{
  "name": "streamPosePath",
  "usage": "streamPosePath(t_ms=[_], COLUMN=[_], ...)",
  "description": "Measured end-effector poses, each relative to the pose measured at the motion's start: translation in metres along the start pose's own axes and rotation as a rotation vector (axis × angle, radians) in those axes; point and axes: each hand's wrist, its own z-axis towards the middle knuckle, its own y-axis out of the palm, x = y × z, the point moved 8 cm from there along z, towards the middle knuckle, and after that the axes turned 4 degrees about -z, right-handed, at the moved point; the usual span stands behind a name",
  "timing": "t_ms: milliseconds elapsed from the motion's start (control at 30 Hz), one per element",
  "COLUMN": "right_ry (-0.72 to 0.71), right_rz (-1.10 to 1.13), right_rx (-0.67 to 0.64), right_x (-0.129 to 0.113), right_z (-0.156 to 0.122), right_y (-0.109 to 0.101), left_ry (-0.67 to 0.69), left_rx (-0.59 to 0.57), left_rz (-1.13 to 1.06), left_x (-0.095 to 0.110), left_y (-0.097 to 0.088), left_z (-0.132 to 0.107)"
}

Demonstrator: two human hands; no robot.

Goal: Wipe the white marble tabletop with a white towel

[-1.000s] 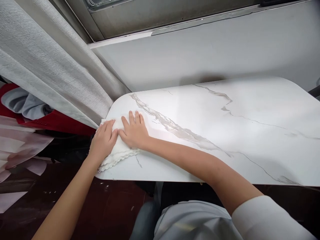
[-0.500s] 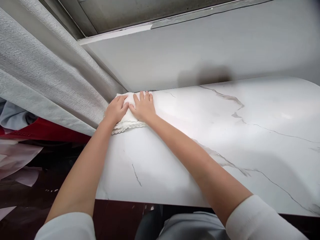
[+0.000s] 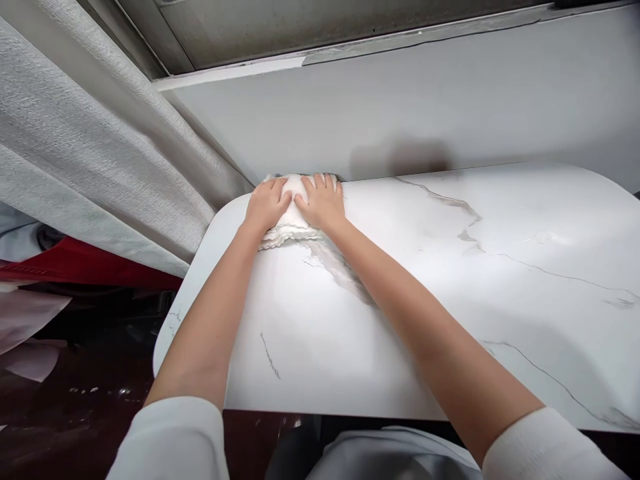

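A folded white cloth (image 3: 289, 230) with a wavy edge lies at the far left of a white marble-patterned table (image 3: 450, 280), against the wall. My left hand (image 3: 266, 205) rests flat on the cloth's left part, fingers stretched out. My right hand (image 3: 323, 201) lies flat on its right part, fingers spread, thumb touching the left hand. Both arms reach forward across the tabletop. Most of the cloth is hidden under the hands.
A grey curtain (image 3: 90, 160) hangs at the left, close to the table's rounded corner. A grey wall (image 3: 425, 100) rises right behind the table, with a window sill (image 3: 320, 57) above. Red fabric (image 3: 75, 267) and a dark floor (image 3: 75, 400) lie to the left.
Both hands slid the cloth from the table's near left edge away from me to the back edge at the wall, then a little to the right.
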Motion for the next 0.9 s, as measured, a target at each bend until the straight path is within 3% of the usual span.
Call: streamPosePath(t_ms=[167,333,433,700,900], right_ry=[0.031,0.014,-0.022,-0.259,-0.371], right_rz=[-0.024,-0.04,-0.039,-0.001,0.048], right_rx=[0.0,-0.013,-0.036,-0.109,-0.122], right_x=[0.005,0.0,-0.009,-0.051,-0.07], right_z=[-0.027,-0.07,-0.104,-0.207,-0.255], right_y=[-0.008,-0.017,-0.021,-0.03,-0.037], left_ry=[0.039,0.041,0.043,0.0,0.015], left_rx=[0.007,-0.009,-0.015,0.052,0.076], left_rz=[-0.04,-0.031,-0.005,0.07,0.094], left_x=[0.022,0.044,0.055,0.07,0.078], left_y=[-0.001,-0.009,-0.016,-0.041,-0.052], left_z=[-0.017,-0.058,-0.098,-0.233,-0.289])
